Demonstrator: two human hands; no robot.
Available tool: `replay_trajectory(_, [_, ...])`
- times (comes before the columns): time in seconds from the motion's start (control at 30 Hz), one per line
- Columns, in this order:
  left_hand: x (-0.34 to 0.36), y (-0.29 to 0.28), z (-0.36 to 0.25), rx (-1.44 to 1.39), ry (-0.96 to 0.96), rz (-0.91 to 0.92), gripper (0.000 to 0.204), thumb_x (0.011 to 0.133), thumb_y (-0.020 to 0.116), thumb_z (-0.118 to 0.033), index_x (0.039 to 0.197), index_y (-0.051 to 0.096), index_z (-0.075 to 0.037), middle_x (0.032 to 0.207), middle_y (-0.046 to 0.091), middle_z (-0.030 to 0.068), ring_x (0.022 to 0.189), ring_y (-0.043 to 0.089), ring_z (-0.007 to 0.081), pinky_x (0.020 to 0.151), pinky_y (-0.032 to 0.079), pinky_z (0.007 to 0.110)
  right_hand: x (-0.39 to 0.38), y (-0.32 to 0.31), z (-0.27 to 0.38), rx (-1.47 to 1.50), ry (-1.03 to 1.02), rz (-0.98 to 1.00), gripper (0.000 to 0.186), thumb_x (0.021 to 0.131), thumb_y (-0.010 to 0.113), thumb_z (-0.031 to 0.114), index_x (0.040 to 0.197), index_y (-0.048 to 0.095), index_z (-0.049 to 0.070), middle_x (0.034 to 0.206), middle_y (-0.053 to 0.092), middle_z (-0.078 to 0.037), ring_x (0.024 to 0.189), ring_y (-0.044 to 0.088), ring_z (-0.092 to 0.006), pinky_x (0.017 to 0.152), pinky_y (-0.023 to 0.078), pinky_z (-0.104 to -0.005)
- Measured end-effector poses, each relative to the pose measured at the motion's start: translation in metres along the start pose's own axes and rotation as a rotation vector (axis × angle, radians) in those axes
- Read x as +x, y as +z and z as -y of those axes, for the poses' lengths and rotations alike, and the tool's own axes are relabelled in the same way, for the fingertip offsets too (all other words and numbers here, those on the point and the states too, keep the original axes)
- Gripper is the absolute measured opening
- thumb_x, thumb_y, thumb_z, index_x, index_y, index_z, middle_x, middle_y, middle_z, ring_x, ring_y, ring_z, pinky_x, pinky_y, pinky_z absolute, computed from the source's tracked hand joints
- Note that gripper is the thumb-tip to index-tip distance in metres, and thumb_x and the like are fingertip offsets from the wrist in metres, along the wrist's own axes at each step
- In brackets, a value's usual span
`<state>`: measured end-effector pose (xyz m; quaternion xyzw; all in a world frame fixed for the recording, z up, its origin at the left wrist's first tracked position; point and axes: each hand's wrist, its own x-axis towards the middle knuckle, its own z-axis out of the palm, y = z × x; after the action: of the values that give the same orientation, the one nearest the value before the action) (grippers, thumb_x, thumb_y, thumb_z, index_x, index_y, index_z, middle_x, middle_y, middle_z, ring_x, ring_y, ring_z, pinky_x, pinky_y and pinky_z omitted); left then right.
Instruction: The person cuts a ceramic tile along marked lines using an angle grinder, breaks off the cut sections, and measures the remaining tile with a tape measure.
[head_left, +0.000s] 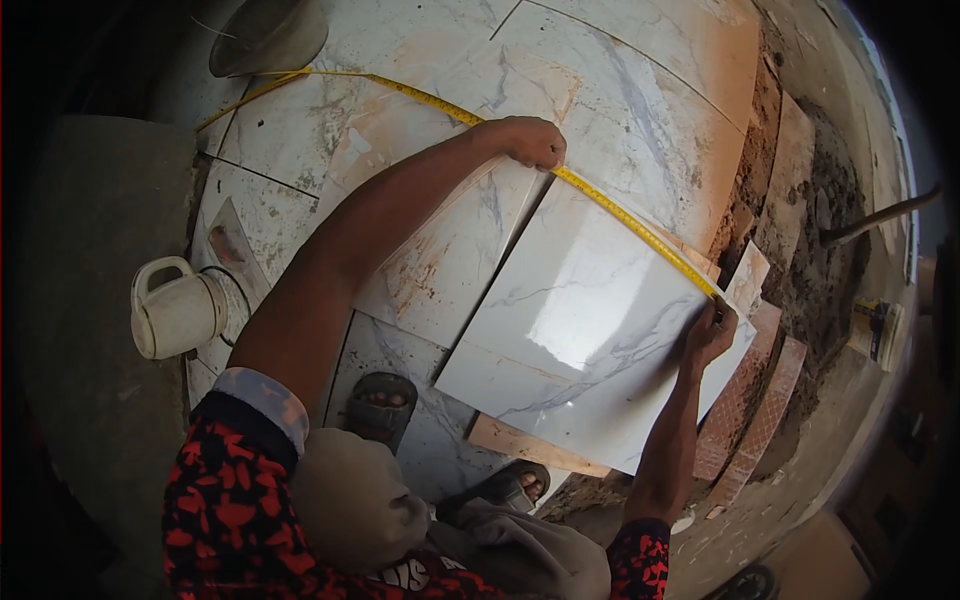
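Note:
A yellow tape measure [630, 222] runs along the far edge of a glossy white marble-patterned tile [490, 375]. My left hand [530, 143] is closed round the tape blade near the tile's far left corner. At the far right corner, my right hand [711, 332] pinches the tape's end against the tile edge. Beyond my left hand the blade continues left, bends near a bucket and doubles back. A second, dustier tile [420, 265] lies to the left, under my left forearm, with a dark gap between the two.
A grey bucket [270, 40] stands at the far left. A dirty white jug [178, 308] lies at the left beside a trowel-like blade [236, 245]. Cut tile strips [762, 400] and loose soil [835, 220] border the right side. A stick-like handle [880, 217] juts up there. My sandalled feet are close to the tile.

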<state>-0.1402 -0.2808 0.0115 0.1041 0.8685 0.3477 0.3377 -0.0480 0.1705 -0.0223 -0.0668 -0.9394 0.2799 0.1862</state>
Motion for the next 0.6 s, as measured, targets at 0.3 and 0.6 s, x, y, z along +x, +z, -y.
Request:
replay_trajectory(0.3, [-0.0021, 0.0002, -0.0033, -0.017, -0.016, 0.002, 0.027, 0.077, 0.060, -0.024, 0.093, 0.070, -0.005, 0.080, 0.068, 0.0067, 0.065, 0.060, 0.0168, 0.063, 0.048, 0.030, -0.0011, 0.0021, -0.0051, 0.019, -0.007, -0.013, 0.016, 0.088, 0.064, 0.005, 0.102, 0.067, -0.001, 0.095, 0.067, -0.015, 0.089, 0.063, -0.0258, 0.085, 0.049, -0.0356])
replay_trajectory(0.6, [-0.0077, -0.0019, -0.0020, -0.035, -0.037, 0.011, 0.027, 0.076, 0.060, -0.024, 0.094, 0.068, -0.006, 0.081, 0.068, 0.0062, 0.066, 0.060, 0.0168, 0.063, 0.048, 0.031, -0.0028, 0.0030, 0.0007, -0.044, -0.020, -0.010, 0.017, 0.089, 0.066, 0.011, 0.102, 0.067, -0.001, 0.094, 0.069, -0.015, 0.086, 0.065, -0.0242, 0.081, 0.051, -0.0336])
